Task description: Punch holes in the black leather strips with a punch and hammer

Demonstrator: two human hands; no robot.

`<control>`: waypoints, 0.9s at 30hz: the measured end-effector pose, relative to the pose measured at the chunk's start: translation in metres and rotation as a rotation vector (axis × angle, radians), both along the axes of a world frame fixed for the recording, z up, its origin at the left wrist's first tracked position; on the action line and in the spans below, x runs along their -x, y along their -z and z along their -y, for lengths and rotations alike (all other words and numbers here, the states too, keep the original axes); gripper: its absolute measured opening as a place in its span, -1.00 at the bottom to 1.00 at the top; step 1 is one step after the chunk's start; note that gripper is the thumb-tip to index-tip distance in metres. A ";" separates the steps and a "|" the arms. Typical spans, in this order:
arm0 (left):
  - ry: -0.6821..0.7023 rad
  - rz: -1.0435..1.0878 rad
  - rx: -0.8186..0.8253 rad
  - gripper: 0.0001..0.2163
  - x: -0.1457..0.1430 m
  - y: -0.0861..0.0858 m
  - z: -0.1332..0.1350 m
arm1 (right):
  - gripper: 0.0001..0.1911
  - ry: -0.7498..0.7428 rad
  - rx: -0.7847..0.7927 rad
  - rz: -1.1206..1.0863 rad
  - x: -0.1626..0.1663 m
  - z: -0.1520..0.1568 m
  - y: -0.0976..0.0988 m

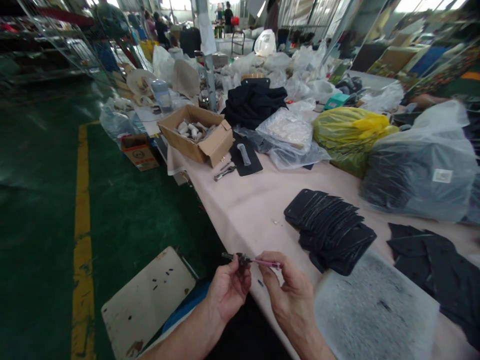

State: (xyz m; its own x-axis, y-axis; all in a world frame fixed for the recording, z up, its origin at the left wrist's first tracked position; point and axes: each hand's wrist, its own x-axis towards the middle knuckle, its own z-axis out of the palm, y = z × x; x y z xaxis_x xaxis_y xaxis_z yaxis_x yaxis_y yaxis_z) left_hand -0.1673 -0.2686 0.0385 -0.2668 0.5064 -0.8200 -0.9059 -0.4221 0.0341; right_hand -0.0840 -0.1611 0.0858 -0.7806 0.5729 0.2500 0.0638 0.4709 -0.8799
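Near the table's front edge, my left hand (pixel 231 286) is closed on a small dark metal piece (pixel 240 258), its far end pointing left. My right hand (pixel 287 287) pinches a thin pink-handled tool (pixel 267 263) between thumb and fingers. The tool's slim tip meets the metal piece, and its exact kind is too small to make out. To the right of my hands lies a fanned stack of black flat pieces (pixel 330 225) with rounded corners. It partly overlaps a grey speckled stone slab (pixel 375 305).
Farther back are an open cardboard box (pixel 195 132) of small parts, a metal hand tool (pixel 225 173), black cloth (pixel 255 105), a yellow bag (pixel 348 135) and a clear bag (pixel 420 165). More black pieces (pixel 435 275) lie right. A stool (pixel 150 305) stands left.
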 end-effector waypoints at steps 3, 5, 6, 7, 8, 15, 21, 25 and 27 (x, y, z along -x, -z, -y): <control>-0.032 -0.004 -0.024 -0.76 -0.001 0.003 0.003 | -0.89 -0.038 -0.035 -0.036 0.002 0.003 0.003; -0.060 -0.015 -0.038 -0.76 -0.001 0.003 0.004 | -0.88 -0.087 -0.051 -0.042 0.004 0.006 0.006; -0.065 -0.020 -0.041 -0.76 -0.002 0.003 0.005 | -0.88 -0.103 -0.052 -0.042 0.005 0.008 0.007; -0.065 -0.024 -0.044 -0.76 -0.002 0.003 0.006 | -0.88 -0.108 -0.049 -0.038 0.006 0.009 0.008; -0.063 -0.026 -0.047 -0.77 -0.002 0.003 0.006 | -0.88 -0.101 -0.046 -0.035 0.006 0.010 0.009; -0.040 -0.054 -0.040 -0.74 0.000 0.000 0.008 | -0.88 -0.049 -0.078 -0.072 0.006 0.013 0.011; -0.027 -0.131 -0.056 -0.78 0.000 0.009 0.010 | -0.88 -0.078 -0.068 -0.067 0.007 0.011 0.013; -0.035 -0.172 -0.075 -0.83 -0.002 0.014 0.012 | -0.89 -0.073 -0.025 -0.033 0.006 0.013 0.013; -0.045 -0.170 -0.072 -0.85 -0.003 0.014 0.012 | -0.89 -0.061 -0.026 -0.027 0.006 0.014 0.013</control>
